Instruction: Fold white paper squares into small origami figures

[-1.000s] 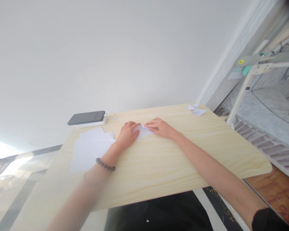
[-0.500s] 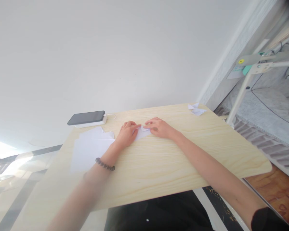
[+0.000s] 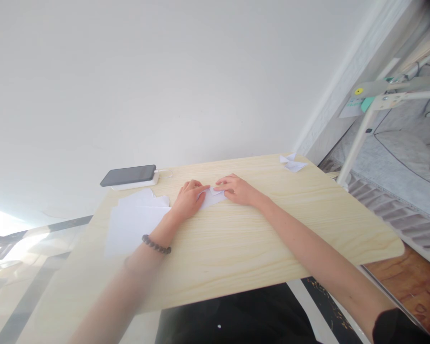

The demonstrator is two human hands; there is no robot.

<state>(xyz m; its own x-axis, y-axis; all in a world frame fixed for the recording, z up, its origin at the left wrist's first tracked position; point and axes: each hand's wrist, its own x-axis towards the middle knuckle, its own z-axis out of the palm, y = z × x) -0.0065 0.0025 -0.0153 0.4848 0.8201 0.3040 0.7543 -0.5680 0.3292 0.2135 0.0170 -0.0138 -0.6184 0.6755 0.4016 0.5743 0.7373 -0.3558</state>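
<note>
A partly folded piece of white paper lies on the wooden tabletop between my two hands. My left hand grips its left side, index finger on the fold and thumb lower down on the sheet. From the other side my right hand holds the right end, its fingertips pressed to the small folded flap. Both hands are closed on the paper, and their fingers partly cover its two ends. A dark bead bracelet circles my left wrist.
Loose white sheets lie left of my left forearm. Behind them a phone rests on a white block with a cable. Folded paper pieces sit at the far right of the table. A white metal frame stands beyond the right edge.
Hardly anything differs. My right hand has shifted very slightly, and the folded flap shows a little more between the fingers.
</note>
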